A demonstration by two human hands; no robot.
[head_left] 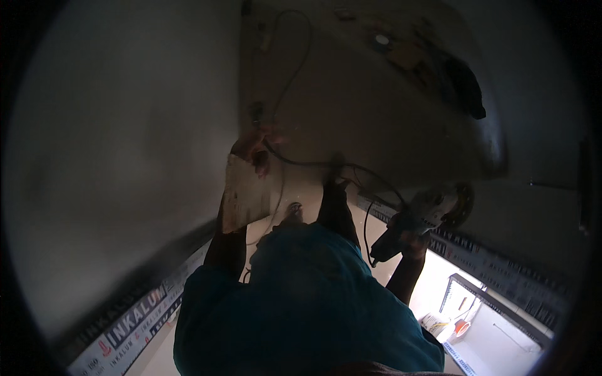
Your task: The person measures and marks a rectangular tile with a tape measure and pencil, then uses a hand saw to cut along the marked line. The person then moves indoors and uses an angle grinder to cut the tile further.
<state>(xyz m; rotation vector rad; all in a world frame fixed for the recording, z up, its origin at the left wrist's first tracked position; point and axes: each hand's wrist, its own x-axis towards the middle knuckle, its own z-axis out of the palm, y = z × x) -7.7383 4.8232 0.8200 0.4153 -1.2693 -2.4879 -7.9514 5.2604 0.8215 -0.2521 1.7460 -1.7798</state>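
Dim light makes details hard to read. On the right, my right hand (411,243) is closed around an angle grinder (419,216), whose round disc (463,203) points away to the right. My left hand (253,153) bends over the top edge of a flat, pale board (241,195) with a rough side, and the fingers are curled on it. The grinder's dark power cord (313,163) loops across from the tool to beside my left hand. Whether those fingers also grip the cord, I cannot make out.
Further ahead on the floor lie a thin cable (309,50), a dark cloth-like heap (463,84) and scattered small pieces near a white round thing (381,39). A pale wall (125,125) rises on the left. Behind at right is a bright opening with a white bucket (437,326).
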